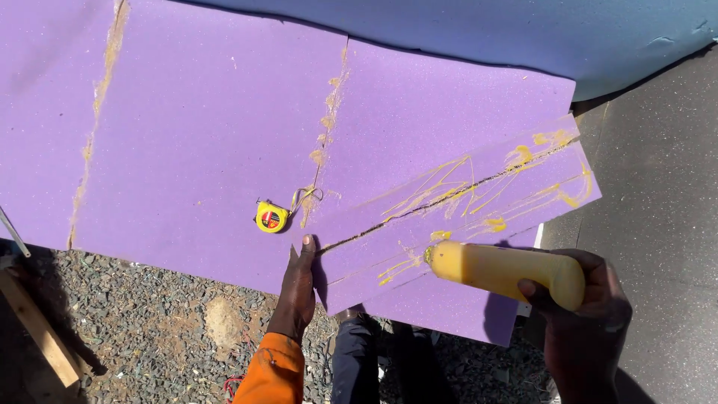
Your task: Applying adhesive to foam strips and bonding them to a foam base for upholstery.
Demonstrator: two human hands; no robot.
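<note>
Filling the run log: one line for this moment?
left hand: steadies foam strip | right hand: holds yellow glue bottle | tape measure nearby

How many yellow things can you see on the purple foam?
2. A small round yellow tape measure lies on the big purple foam sheet, just above the left hand. A yellow bottle is held in the right hand, over the narrow foam strips.

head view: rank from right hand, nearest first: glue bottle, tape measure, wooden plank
1. Yellow glue bottle, held in the right hand.
2. Yellow tape measure, on the purple foam, past the left hand.
3. Wooden plank, on gravel at far left.
</note>
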